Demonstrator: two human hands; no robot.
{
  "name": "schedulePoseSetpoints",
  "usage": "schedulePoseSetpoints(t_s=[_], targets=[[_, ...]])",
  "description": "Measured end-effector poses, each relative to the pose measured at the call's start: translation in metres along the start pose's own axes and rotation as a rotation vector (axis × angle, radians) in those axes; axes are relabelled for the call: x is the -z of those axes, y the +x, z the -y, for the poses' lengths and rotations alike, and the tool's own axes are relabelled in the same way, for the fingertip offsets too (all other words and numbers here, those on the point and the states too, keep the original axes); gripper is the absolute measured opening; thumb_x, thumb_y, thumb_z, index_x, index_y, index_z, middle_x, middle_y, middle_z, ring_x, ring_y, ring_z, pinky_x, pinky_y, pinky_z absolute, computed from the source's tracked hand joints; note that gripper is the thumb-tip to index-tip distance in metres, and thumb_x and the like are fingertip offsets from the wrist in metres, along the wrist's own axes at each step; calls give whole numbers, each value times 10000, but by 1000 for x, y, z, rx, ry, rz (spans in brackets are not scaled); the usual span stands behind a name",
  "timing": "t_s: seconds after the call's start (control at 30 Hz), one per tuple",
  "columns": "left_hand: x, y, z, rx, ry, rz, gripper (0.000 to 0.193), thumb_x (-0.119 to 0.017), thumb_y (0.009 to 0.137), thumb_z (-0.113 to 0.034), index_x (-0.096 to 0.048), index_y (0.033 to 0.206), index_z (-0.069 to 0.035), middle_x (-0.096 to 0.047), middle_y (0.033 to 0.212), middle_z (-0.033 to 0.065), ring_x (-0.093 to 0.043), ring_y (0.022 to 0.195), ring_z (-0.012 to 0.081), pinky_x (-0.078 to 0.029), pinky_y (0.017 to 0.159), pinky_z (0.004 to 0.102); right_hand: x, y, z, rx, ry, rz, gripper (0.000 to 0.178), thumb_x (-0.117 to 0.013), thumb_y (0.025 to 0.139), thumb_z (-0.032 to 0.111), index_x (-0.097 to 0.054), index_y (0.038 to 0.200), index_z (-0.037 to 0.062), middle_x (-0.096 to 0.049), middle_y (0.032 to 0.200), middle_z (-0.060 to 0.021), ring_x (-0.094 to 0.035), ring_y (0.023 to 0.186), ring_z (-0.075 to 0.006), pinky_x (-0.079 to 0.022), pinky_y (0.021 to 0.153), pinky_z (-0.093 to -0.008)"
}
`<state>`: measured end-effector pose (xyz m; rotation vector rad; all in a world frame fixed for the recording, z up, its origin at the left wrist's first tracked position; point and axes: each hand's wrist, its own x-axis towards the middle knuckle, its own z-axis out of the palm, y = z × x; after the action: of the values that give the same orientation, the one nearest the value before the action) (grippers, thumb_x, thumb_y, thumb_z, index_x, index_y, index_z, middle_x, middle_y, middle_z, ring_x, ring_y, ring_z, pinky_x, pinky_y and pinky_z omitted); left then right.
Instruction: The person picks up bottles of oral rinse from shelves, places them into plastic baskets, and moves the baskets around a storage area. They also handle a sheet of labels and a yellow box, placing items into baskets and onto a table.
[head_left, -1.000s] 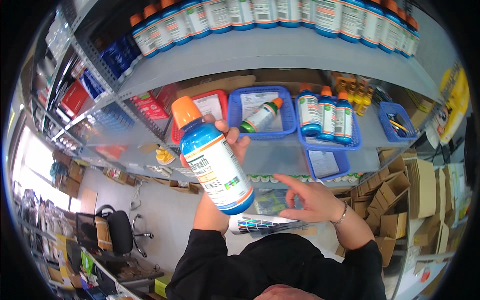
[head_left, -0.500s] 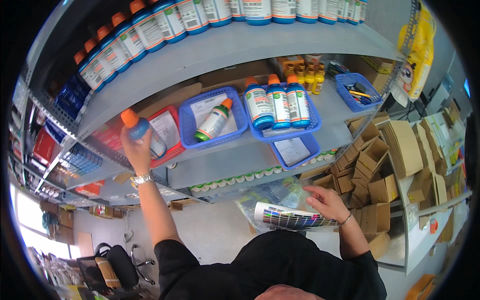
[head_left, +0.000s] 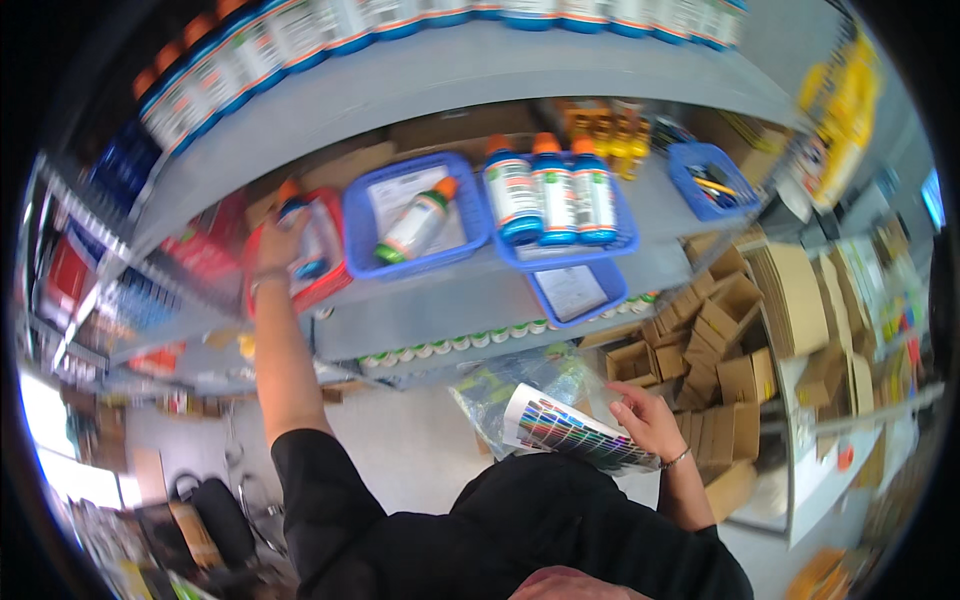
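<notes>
- in the head view, a person in a black short-sleeved top reaches with the left hand (head_left: 279, 243) to a red basket (head_left: 322, 291), left of the frame's centre.
- the blue bottle (head_left: 312, 268), orange-capped and white-labelled, leans inside that basket; the left fingers touch it, though blur makes it impossible to tell whether they close around it.
- the right hand (head_left: 648, 428), a bracelet at its wrist, sits low, right of centre, fingers loosely bent beside a colour-gridded sheet (head_left: 575, 430) and a clear bag (head_left: 478, 400); whether they grip either cannot be told.
- at upper centre, a green bottle (head_left: 412, 232) lies tilted in a blue basket (head_left: 395, 270); just right, three orange-capped bottles (head_left: 555, 203) lean side by side in another.
- more bottles (head_left: 297, 37) line the shelf across the top, while open cardboard boxes (head_left: 728, 300) crowd the right.
</notes>
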<state>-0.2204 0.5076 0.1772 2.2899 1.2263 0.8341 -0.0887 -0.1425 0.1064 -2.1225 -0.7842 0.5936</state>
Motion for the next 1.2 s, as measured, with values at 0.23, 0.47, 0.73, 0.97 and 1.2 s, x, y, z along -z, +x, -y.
schedulePoseSetpoints(t_s=[0.23,0.47,0.73,0.97,1.2], targets=[[34,-167,-28,-279,-183,-496,583,-770,851,-273,-544,1323,-15,-604,1294,173,-573,1210,288,-440,1017,391,-26,58,-30,174,93,311,380,-663,932,235,-624,1279,85,-560,701,-6,-500,586,-77,-421,565,-260],[-47,-493,48,330,-36,-176,520,-739,853,-279,-548,1287,-64,-636,1156,142,-617,1046,279,-501,909,391,-35,127,-38,335,1,776,396,-663,932,193,-602,1291,36,-568,722,4,-510,627,-76,-431,590,-246],[-172,-892,-32,1404,-6,126,666,-761,804,-339,-500,1346,-55,-659,1185,166,-627,1114,324,-494,971,412,-66,161,-9,671,-240,1033,400,-664,929,227,-618,1277,34,-570,726,-15,-502,601,-103,-426,573,-289],[-220,-994,-88,1775,-144,61,712,-725,814,-353,-450,1404,-66,-657,1240,169,-611,1169,344,-475,1019,422,-145,89,42,949,-282,1263,385,-694,891,274,-661,1221,78,-634,700,-80,-555,556,-180,-440,537,-331],[-172,-1006,-34,1782,-203,-27,696,-702,812,-375,-481,1392,-60,-647,1246,186,-595,1189,346,-469,1028,425,-236,15,96,1121,-265,1428,384,-695,887,306,-664,1196,80,-669,723,-92,-602,551,-229,-459,533,-363]])
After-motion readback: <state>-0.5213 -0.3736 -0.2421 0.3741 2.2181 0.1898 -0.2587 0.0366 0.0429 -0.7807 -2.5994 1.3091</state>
